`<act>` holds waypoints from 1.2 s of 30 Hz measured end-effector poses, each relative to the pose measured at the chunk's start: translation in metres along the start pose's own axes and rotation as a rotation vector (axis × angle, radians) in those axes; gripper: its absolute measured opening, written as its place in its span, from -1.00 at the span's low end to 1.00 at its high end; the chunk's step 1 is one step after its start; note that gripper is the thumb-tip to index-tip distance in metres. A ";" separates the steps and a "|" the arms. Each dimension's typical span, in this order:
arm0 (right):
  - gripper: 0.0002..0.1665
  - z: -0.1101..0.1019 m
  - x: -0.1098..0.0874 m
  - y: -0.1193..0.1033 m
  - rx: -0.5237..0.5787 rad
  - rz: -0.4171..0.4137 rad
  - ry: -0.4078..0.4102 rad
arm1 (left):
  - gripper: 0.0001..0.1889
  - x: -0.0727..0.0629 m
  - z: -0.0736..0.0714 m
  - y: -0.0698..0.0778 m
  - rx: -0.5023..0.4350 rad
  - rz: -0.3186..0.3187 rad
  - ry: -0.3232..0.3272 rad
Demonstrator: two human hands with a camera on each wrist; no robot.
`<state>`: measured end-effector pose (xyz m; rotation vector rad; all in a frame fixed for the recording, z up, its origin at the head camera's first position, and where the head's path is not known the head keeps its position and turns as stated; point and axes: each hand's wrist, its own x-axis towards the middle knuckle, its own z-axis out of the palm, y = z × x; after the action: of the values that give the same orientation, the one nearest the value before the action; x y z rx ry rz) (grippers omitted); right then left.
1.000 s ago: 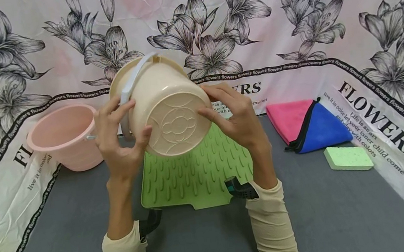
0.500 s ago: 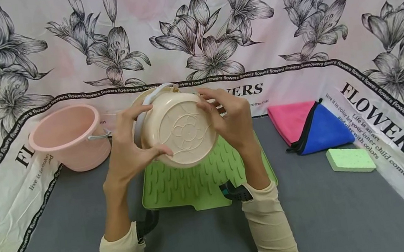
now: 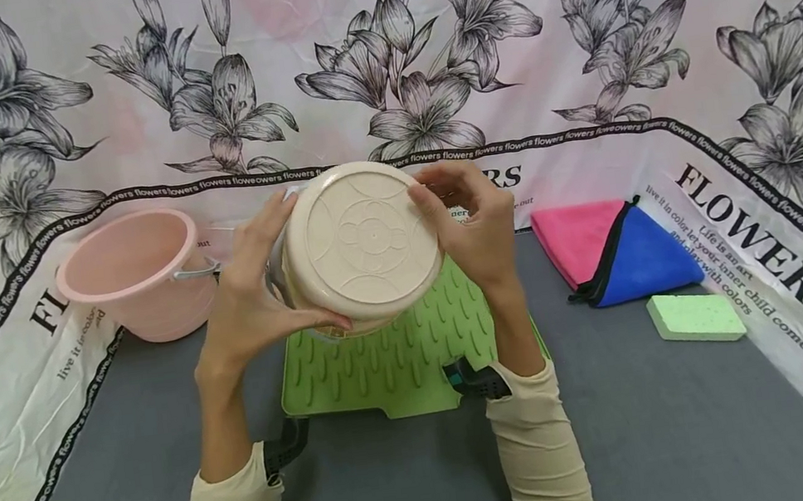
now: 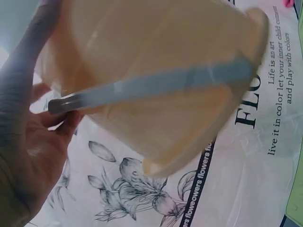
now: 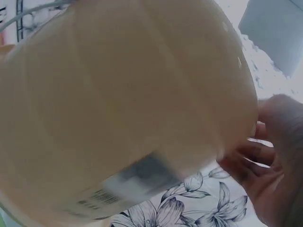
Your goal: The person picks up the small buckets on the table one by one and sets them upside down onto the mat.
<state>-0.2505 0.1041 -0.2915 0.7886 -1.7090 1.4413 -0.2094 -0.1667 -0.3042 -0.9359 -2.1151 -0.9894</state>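
A cream plastic bucket is held up over the green ridged mat, its flower-patterned base turned to the head camera. My left hand grips its left side, thumb along the lower edge and fingers round the far wall. My right hand pinches the base's right edge between thumb and fingers. The grey handle crosses the bucket's wall in the left wrist view. A label with a barcode shows on the wall in the right wrist view. The bucket's opening faces away and is hidden.
A pink bucket stands on the grey table at the left. At the right lie a folded pink cloth, a blue cloth with black edging, and a light green sponge. A floral sheet hangs behind.
The cream bucket has come down and tipped, so its base faces the head camera more fully. Both hands have moved with it, and the left thumb has shifted to the lower edge.
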 end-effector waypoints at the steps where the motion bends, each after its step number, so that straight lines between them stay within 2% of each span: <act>1: -0.71 -0.001 0.000 0.000 0.071 0.024 -0.016 | 0.36 0.000 0.000 0.000 0.011 -0.005 0.033; 4: -0.51 -0.002 -0.001 0.000 0.255 0.075 -0.093 | 0.35 0.000 0.001 -0.001 0.028 -0.034 0.112; 6: -0.27 -0.003 -0.001 0.000 0.295 0.092 -0.170 | 0.35 0.000 0.001 0.000 0.033 -0.060 0.148; 9: 0.15 -0.003 -0.001 0.002 0.268 0.087 -0.307 | 0.33 0.001 0.002 0.000 0.024 -0.090 0.184; 13: 0.49 -0.002 0.000 0.006 0.234 0.047 -0.490 | 0.30 0.001 0.001 0.001 0.006 -0.126 0.224; 15: 0.61 0.000 0.000 0.007 0.239 0.031 -0.546 | 0.28 0.002 0.000 0.002 0.003 -0.136 0.244; 17: 0.70 0.002 -0.001 0.007 0.238 0.034 -0.552 | 0.26 0.002 -0.002 0.002 0.013 -0.148 0.253; 19: 0.74 0.004 -0.002 0.005 0.242 0.074 -0.526 | 0.24 0.001 -0.003 0.002 0.007 -0.169 0.264; 23: 0.72 0.008 -0.003 0.004 0.213 0.157 -0.485 | 0.22 -0.001 -0.006 0.000 0.012 -0.222 0.273; 26: 0.65 0.009 -0.001 0.005 0.127 0.142 -0.480 | 0.21 -0.002 -0.007 -0.001 0.026 -0.245 0.265; 30: 0.62 0.010 0.000 0.006 0.012 0.125 -0.449 | 0.17 0.000 -0.008 -0.003 0.015 -0.240 0.242; 36: 0.67 0.010 -0.002 0.007 -0.037 0.164 -0.439 | 0.07 -0.002 -0.008 -0.007 -0.018 -0.250 0.193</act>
<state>-0.2571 0.0953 -0.2981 1.0200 -2.1665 1.4111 -0.2119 -0.1771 -0.3036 -0.5672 -2.0940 -1.1736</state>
